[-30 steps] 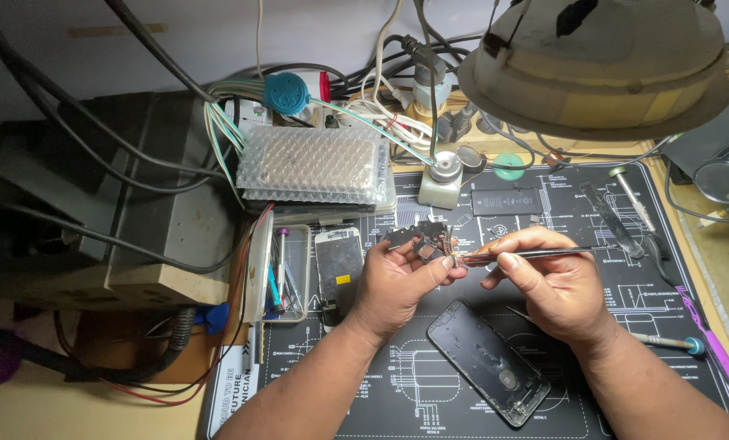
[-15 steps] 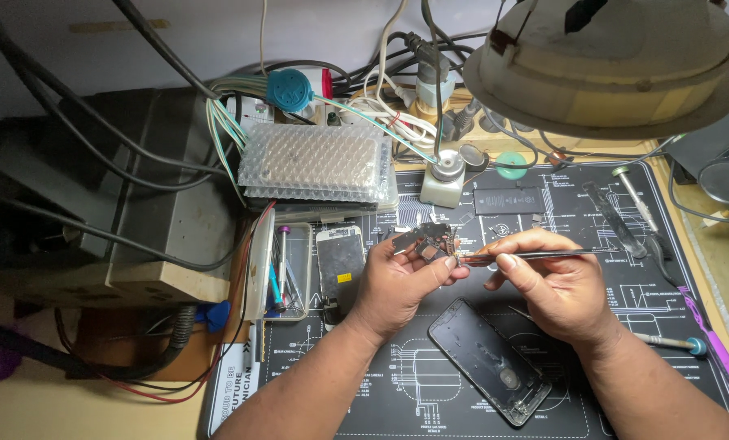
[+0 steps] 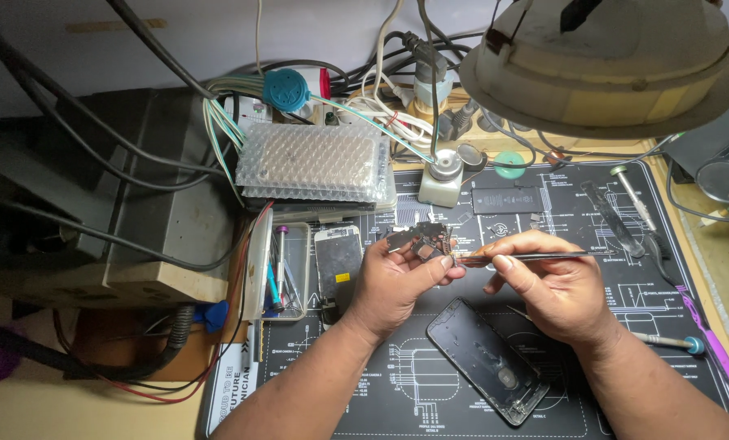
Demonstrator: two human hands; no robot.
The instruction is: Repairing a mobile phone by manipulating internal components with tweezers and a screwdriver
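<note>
Tweezers (image 3: 535, 257) in right hand (image 3: 556, 285) lie level, tip pointing left.

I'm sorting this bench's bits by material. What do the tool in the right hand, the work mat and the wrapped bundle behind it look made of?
The tweezers in the right hand look like bare metal: thin, with a dull grey sheen. The work mat seems to be matte black rubber or silicone, lying flat with printed white lines. The bundle is wrapped in clear plastic bubble wrap, its rows of bubbles visible.
</note>
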